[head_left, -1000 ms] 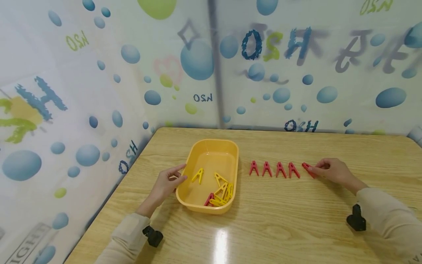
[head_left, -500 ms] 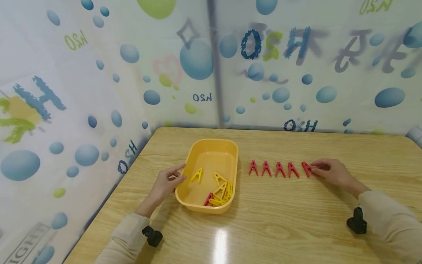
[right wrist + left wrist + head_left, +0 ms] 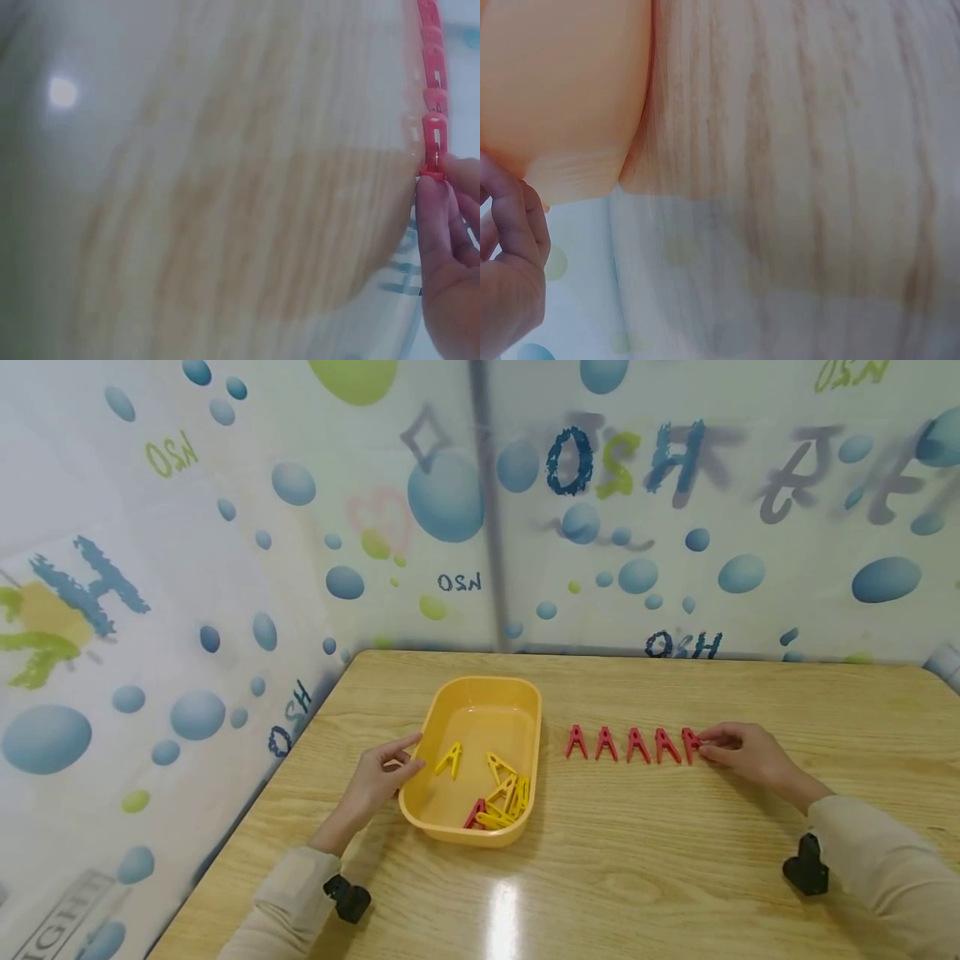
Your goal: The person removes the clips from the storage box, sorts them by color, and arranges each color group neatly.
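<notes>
At the right end of a row of red clothespins (image 3: 637,746), my right hand (image 3: 750,754) pinches the last red clothespin (image 3: 689,746) between thumb and fingers. That clothespin stands close beside its neighbour, its narrow end pointing to the far side of the table. In the right wrist view, the fingertips meet the end of the red line. My left hand (image 3: 378,774) holds the left rim of a yellow plastic tray (image 3: 480,692), with the thumb at the edge. Inside lie several yellow clothespins (image 3: 502,789) and a red clothespin (image 3: 476,812), partly covered by yellow ones.
The wooden table (image 3: 637,868) carries the tray left of the row. Behind it and along its left side hangs a white sheet (image 3: 637,543) printed with bubbles and letters. Black wrist cameras (image 3: 347,897) sit at both sleeves.
My right hand has shifted slightly left, bringing the last red clothespin nearer the row and turning it from slanted to more upright in line. The left hand and tray have stayed put.
</notes>
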Demonstrator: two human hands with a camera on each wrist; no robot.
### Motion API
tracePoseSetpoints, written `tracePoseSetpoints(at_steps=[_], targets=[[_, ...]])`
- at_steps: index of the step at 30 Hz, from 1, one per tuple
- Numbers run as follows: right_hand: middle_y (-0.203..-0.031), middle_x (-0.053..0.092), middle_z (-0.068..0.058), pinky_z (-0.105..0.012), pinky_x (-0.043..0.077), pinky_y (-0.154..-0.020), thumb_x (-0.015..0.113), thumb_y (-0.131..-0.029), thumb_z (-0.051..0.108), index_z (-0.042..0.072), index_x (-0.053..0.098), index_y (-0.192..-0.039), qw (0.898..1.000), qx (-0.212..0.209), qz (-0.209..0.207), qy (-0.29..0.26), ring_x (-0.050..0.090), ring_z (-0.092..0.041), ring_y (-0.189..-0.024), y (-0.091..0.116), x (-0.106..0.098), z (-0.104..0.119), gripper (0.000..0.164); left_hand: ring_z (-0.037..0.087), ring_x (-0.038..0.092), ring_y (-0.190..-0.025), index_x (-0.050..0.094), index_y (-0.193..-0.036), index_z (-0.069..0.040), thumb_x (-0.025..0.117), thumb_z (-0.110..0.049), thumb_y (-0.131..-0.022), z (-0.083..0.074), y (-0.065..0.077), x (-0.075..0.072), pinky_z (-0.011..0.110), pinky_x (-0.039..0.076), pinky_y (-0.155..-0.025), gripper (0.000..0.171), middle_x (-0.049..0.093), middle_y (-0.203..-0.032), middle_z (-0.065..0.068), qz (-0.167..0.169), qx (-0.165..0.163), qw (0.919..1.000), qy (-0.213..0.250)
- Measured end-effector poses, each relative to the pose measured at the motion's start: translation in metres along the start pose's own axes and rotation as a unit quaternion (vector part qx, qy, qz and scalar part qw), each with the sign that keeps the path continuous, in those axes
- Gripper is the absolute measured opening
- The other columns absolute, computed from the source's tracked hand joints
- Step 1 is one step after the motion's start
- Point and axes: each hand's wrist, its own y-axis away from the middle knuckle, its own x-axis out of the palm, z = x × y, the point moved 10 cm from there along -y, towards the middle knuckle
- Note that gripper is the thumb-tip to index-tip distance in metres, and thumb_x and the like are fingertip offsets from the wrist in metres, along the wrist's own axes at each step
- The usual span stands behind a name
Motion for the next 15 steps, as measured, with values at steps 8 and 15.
tracePoseSetpoints(at_steps=[8, 15], targets=[[-0.086, 0.061, -0.012, -0.019, 0.046, -0.056, 0.060, -0.085, 0.016, -0.009, 0.058, -0.104, 1.000, 0.014, -0.013, 0.007, 0.054, -0.018, -0.073, 0.003, 0.000, -0.002, 0.032, 0.020, 0.052, -0.064, 0.047, -0.127, 0.001, 0.058, -0.006, -0.085, -0.018, 0.010, 0.001, 0.022, 0.047, -0.047, 0.044, 0.052, -0.085, 0.013, 0.005, -0.003, 1.0000, 0.005], [-0.088, 0.060, -0.013, -0.021, 0.047, -0.056, 0.060, -0.085, 0.019, -0.009, 0.056, -0.106, 1.000, 0.018, -0.012, -0.001, 0.055, -0.017, -0.074, 0.005, -0.001, -0.004, 0.036, 0.022, 0.053, -0.064, 0.046, -0.127, 0.003, 0.056, -0.005, -0.086, -0.031, 0.016, 0.002, 0.021, 0.046, -0.048, 0.043, 0.052, -0.085, 0.014, 0.005, 0.002, 1.0000, 0.000]])
